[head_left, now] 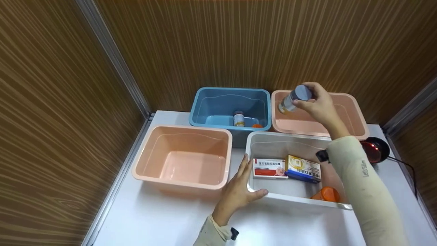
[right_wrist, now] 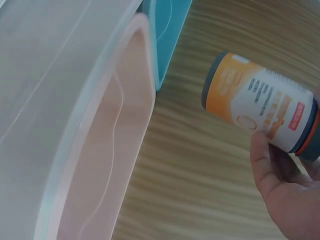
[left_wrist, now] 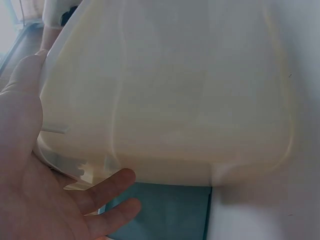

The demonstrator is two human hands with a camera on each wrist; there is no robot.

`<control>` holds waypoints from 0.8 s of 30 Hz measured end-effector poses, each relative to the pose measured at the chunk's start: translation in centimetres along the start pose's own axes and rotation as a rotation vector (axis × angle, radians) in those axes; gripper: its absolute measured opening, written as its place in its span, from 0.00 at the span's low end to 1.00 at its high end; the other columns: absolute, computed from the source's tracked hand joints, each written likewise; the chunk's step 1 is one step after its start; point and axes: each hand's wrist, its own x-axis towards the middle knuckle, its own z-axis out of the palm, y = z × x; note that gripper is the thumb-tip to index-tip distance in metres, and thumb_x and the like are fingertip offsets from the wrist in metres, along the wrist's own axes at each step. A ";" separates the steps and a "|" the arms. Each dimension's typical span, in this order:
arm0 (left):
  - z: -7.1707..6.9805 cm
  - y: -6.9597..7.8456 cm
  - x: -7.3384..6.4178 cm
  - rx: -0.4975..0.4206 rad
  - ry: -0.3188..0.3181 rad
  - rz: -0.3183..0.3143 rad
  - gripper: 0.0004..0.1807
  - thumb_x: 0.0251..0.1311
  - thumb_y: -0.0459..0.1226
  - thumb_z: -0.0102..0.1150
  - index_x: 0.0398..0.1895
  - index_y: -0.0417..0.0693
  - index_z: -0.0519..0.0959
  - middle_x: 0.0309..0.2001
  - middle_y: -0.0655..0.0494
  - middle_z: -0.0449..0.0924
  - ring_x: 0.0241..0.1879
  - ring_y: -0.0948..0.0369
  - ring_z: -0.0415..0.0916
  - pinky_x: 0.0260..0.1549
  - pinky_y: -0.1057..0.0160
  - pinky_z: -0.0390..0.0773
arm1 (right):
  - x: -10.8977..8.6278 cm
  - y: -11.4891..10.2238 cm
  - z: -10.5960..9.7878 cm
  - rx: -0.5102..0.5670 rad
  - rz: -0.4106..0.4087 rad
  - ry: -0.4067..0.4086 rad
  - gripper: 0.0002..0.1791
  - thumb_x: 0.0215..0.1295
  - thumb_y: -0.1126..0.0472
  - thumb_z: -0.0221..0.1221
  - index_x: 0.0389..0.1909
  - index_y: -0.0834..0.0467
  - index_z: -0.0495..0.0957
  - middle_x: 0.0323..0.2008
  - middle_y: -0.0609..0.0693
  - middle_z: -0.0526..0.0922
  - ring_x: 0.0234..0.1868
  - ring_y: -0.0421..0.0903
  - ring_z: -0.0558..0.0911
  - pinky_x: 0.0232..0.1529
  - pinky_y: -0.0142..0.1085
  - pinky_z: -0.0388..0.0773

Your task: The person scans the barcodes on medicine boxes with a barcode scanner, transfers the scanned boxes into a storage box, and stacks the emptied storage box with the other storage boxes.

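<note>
My right hand [head_left: 321,106] grips a pill bottle [head_left: 287,103] by its grey cap, tilted, above the back right pink bin [head_left: 357,116]. In the right wrist view the bottle [right_wrist: 265,102] shows an orange and white label. At the left front corner of the white bin [head_left: 297,201], my left hand [head_left: 236,194] spreads its fingers along the outside, with the thumb at the front rim. Inside that bin lie a red and white medicine box [head_left: 269,168], a yellow and blue medicine box [head_left: 303,169] and an orange container [head_left: 329,194].
A blue bin [head_left: 222,120] at the back holds a small white bottle [head_left: 238,119] and an orange item [head_left: 257,126]. Another pink bin [head_left: 194,171] stands left of the white one. A black device [head_left: 377,150] with a red light and cable sits right. Wood-patterned walls enclose the table.
</note>
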 end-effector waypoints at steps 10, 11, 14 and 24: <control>0.4 0.2 -0.9 -0.010 -0.003 0.005 0.61 0.37 0.76 0.52 0.74 0.72 0.37 0.73 0.75 0.24 0.69 0.53 0.50 0.58 0.48 0.63 | 2.4 0.0 5.3 0.031 0.057 -0.059 0.36 0.57 0.61 0.67 0.63 0.63 0.62 0.57 0.60 0.68 0.57 0.55 0.70 0.57 0.48 0.68; 0.4 0.2 -0.9 -0.014 -0.003 0.007 0.61 0.37 0.76 0.52 0.74 0.72 0.37 0.73 0.75 0.24 0.69 0.53 0.50 0.59 0.48 0.62 | 2.6 0.1 5.8 0.025 0.060 -0.067 0.36 0.57 0.61 0.67 0.63 0.63 0.62 0.57 0.60 0.68 0.57 0.55 0.70 0.57 0.49 0.68; 0.4 0.2 -1.0 -0.021 -0.002 0.017 0.60 0.38 0.76 0.52 0.74 0.72 0.37 0.73 0.74 0.24 0.69 0.53 0.50 0.59 0.49 0.62 | 2.9 0.5 7.3 -0.007 0.073 -0.090 0.35 0.57 0.62 0.66 0.64 0.63 0.61 0.58 0.61 0.68 0.56 0.56 0.70 0.56 0.49 0.69; 0.2 0.1 -1.0 0.020 0.009 0.030 0.61 0.38 0.77 0.50 0.75 0.70 0.38 0.74 0.73 0.26 0.67 0.54 0.55 0.54 0.50 0.68 | 3.4 2.6 11.5 -0.182 0.127 -0.209 0.36 0.57 0.68 0.63 0.65 0.65 0.57 0.58 0.65 0.69 0.56 0.60 0.71 0.56 0.53 0.67</control>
